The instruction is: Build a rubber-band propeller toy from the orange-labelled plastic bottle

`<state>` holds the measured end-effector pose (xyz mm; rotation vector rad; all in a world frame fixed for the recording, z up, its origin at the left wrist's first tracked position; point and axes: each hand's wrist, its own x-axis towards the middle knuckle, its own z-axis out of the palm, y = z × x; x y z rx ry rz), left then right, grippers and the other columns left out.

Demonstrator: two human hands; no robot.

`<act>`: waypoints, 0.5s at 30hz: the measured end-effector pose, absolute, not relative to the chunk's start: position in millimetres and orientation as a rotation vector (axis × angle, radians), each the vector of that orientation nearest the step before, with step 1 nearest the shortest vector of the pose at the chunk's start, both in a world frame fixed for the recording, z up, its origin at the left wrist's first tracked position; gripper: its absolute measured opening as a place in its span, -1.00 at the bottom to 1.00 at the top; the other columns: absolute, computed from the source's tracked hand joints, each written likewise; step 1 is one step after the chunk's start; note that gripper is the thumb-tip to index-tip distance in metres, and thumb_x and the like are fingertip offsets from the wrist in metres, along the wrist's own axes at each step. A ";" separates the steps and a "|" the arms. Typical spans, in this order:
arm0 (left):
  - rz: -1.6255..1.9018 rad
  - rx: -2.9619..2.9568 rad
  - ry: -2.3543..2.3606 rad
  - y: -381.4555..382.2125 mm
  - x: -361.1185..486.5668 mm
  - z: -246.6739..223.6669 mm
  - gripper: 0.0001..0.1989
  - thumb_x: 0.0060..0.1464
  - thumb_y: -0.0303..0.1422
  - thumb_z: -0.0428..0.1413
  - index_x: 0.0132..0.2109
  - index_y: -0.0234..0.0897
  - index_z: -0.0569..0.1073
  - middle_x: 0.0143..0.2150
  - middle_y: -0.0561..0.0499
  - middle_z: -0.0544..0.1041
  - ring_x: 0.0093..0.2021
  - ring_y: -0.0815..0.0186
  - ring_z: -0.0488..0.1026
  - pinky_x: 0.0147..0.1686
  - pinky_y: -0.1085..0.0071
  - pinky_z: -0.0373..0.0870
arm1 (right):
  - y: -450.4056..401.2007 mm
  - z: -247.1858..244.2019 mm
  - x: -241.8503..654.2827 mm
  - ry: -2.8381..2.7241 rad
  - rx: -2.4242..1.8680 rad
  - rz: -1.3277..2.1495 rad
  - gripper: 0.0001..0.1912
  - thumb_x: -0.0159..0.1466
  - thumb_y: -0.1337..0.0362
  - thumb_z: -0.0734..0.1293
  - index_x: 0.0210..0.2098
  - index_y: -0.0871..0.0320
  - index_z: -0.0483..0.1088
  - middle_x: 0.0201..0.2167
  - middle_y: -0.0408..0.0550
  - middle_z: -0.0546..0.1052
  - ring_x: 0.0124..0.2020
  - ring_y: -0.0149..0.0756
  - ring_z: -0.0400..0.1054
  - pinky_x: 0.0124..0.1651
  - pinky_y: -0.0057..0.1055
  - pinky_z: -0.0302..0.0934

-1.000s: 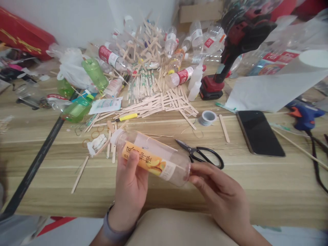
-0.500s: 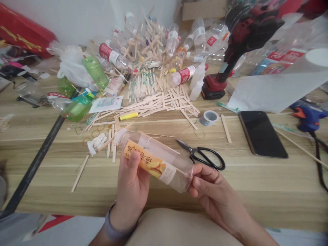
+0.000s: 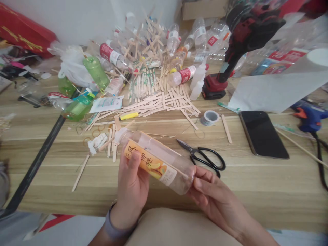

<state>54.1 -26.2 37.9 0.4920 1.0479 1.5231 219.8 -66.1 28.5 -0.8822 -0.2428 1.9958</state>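
Note:
A clear plastic bottle (image 3: 156, 160) with an orange label lies tilted between my hands above the table's front part, its white cap at the upper left. My left hand (image 3: 133, 184) is wrapped round the neck half, thumb on the label. The fingertips of my right hand (image 3: 212, 194) pinch the bottle's base at the right. A thin wooden stick shows along the bottle's far side, reaching toward the base; whether it is inside or outside I cannot tell. Black-handled scissors (image 3: 207, 158) lie just behind my right hand.
Wooden sticks (image 3: 153, 106) lie heaped mid-table, with many bottles behind. A yellow knife (image 3: 129, 116), grey tape roll (image 3: 210, 118), black phone (image 3: 263, 134), red-black drill (image 3: 215, 85) and blue glue gun (image 3: 310, 116) lie around. White crumpled tissue (image 3: 97, 142) is at left.
The bottle's base end has dipped and turned slightly, and the fingers of my right hand have shifted on it. My left hand has hardly moved.

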 end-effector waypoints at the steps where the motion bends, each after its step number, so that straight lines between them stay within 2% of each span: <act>1: 1.516 0.499 1.051 -25.8 54.1 37.5 -0.58 0.01 -0.20 0.27 0.04 -0.11 0.46 -0.06 0.03 0.57 -0.07 0.30 0.52 -0.13 0.47 0.47 | -65.5 28.8 221.0 -0.283 -0.928 1.982 -0.72 -0.07 0.19 0.60 -0.49 0.17 0.50 -0.64 -0.26 0.37 -0.68 -0.65 0.07 -0.53 -0.62 -0.02; 6: 1.527 0.512 1.039 -24.9 55.8 34.7 -0.53 -0.01 -0.30 0.30 0.06 -0.05 0.39 -0.09 0.04 0.55 -0.11 0.31 0.51 -0.17 0.45 0.47 | -64.2 21.5 224.8 -0.454 -1.218 1.786 -0.68 -0.04 0.08 0.57 -0.44 0.15 0.51 -0.63 -0.21 0.41 -0.56 -0.49 0.23 -0.42 -0.54 0.09; 11: 1.531 0.546 1.014 -27.3 60.2 36.6 -0.59 -0.07 -0.32 0.33 -0.06 -0.07 0.39 -0.15 0.06 0.51 -0.19 0.27 0.47 -0.16 0.36 0.44 | -64.5 11.2 222.1 -0.471 -1.319 1.743 -0.65 -0.02 0.04 0.55 -0.44 0.15 0.48 -0.58 -0.20 0.39 -0.56 -0.45 0.20 -0.43 -0.50 0.10; 15: 1.543 0.538 0.952 -30.1 61.0 35.1 -0.48 -0.07 -0.29 0.34 0.02 -0.03 0.33 -0.16 0.07 0.49 -0.19 0.29 0.46 -0.15 0.37 0.43 | -66.4 4.5 225.2 -0.770 -1.386 1.654 -0.63 0.09 -0.10 0.42 -0.39 0.08 0.48 -0.57 -0.16 0.40 -0.52 -0.33 0.25 -0.40 -0.42 0.20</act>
